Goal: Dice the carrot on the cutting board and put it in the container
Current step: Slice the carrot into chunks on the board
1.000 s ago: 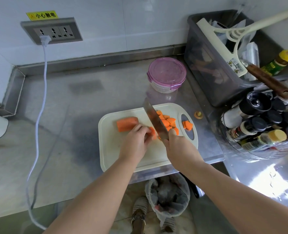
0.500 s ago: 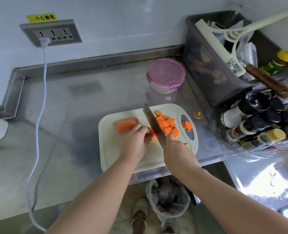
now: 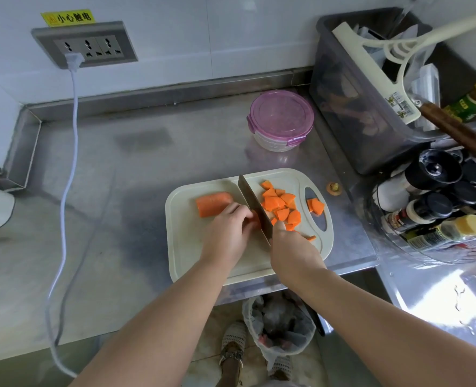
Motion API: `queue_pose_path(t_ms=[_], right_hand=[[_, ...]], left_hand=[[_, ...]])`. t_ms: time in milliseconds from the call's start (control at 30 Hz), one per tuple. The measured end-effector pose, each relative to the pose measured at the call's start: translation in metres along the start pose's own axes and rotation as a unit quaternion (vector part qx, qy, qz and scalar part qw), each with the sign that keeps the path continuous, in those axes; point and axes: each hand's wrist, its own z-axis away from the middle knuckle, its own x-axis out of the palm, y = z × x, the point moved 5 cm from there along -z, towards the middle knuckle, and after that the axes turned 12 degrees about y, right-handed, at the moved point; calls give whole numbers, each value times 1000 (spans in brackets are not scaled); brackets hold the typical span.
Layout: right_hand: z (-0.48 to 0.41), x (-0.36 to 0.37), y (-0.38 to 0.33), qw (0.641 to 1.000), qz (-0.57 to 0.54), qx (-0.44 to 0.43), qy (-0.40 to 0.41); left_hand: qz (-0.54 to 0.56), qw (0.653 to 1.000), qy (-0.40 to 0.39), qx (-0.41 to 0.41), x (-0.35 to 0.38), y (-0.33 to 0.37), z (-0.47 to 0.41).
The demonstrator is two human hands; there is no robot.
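The carrot (image 3: 213, 203) lay on the cutting board (image 3: 186, 247) at mid-frame, with cut pieces (image 3: 281, 205) heaped right of the knife (image 3: 252, 203). The left hand (image 3: 227, 236) curled over it, fingers (image 3: 242, 215) pinning it beside the blade. The right hand (image 3: 292, 252) gripped the knife's handle, both forearms reaching up from below.

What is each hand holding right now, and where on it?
The right hand grips the knife by its handle, hidden in the fist. The left hand holds a carrot piece from above, close beside the blade.
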Motion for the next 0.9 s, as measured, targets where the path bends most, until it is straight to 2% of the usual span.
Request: queue_pose_path(t_ms=[167, 300, 400, 533, 800, 900], right_hand=[[0, -2, 7, 998, -54, 39, -5], [-2, -5, 18, 995, -69, 61, 38], [4, -13, 20, 994, -74, 50, 62], [11, -14, 15, 998, 5, -2, 68], [22, -17, 9, 995, -84, 8, 52], [22, -17, 6, 998, -23, -12, 54]], left_hand=[[4, 1000, 4, -8, -3, 0, 0], [2, 1000, 17, -11, -4, 2, 2], [4, 999, 14, -32, -4, 1, 4], [18, 999, 10, -27, -3, 2, 4], [14, 1000, 2, -8, -1, 2, 5], [14, 1000, -1, -9, -1, 2, 5]])
